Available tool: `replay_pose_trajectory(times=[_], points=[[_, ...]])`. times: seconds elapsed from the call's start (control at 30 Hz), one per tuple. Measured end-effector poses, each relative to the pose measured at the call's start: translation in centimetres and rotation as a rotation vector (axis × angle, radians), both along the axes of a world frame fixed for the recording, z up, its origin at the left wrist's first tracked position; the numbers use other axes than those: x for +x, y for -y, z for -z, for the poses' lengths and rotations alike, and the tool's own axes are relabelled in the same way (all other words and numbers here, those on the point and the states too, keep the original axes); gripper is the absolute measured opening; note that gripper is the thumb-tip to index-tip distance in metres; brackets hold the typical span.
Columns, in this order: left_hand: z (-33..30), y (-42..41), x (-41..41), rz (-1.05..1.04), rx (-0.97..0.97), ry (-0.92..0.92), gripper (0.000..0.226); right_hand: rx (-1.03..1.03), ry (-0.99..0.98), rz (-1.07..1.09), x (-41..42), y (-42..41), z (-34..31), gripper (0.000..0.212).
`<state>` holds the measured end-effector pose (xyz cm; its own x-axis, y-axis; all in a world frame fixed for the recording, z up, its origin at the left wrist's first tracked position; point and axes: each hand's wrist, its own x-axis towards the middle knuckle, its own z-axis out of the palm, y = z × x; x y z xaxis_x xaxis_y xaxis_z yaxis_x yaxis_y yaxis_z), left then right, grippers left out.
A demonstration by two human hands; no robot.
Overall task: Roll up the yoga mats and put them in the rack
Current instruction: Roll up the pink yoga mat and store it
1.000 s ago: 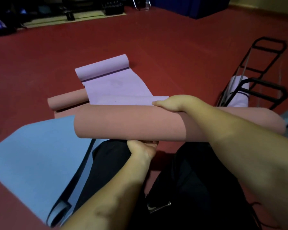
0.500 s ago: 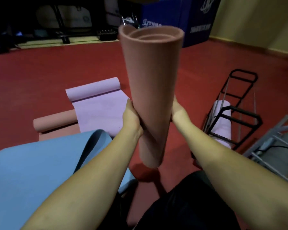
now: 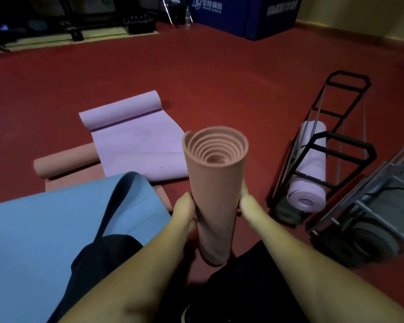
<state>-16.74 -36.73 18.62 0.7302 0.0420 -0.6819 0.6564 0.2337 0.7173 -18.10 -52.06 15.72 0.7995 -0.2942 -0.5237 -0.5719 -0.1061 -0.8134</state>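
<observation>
The rolled salmon-pink mat (image 3: 216, 194) is held upright between the two hands, its lower end resting on or just above the red floor (image 3: 219, 73) in front of the knees, its spiral top end turned toward the camera. The left hand (image 3: 184, 212) is curled round the roll from the nine o'clock side, and the right hand (image 3: 247, 203) is pressed against it from three o'clock, though how far its fingers wrap behind cannot be told. The step in hand is judged to be the squaring of the roll before racking: the inner turns appear sunk below the outer ones, so the lower end would best be tapped flat on the floor until the layers sit flush. The grip should be kept firm enough that the outer flap, seen at the top near ten o'clock, is not allowed to spring loose. The black rack (image 3: 324, 145) lies at about two o'clock, well apart from the roll, with a lilac rolled mat (image 3: 310, 173) already lodged in it; the roll should be tipped level and fed end-first into a free bay. A half-rolled lilac mat (image 3: 135, 138), another pink mat (image 3: 63, 162) and a blue mat (image 3: 44, 229) are left on the floor between nine and twelve o'clock.
</observation>
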Motion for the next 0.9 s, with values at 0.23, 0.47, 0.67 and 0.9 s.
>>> replay_pose_trajectory(times=[0.23,0.47,0.67,0.9], points=[[0.6,0.4,-1.2,0.073,-0.059,-0.054,0.056,-0.171,0.22,-0.022,-0.6,1.0,3.1,0.013],[4.8,1.2,0.8,0.065,0.219,0.067,0.061,0.182,0.284,0.23,-1.0,0.4,-4.7,0.051],[5.9,2.0,1.0,0.137,0.279,0.11,0.041,0.237,0.28,0.315,-2.8,0.7,-6.0,0.083],[-5.0,1.9,-1.5,0.251,0.017,0.157,0.049,0.245,0.276,0.273,-4.0,2.4,-6.8,0.036]])
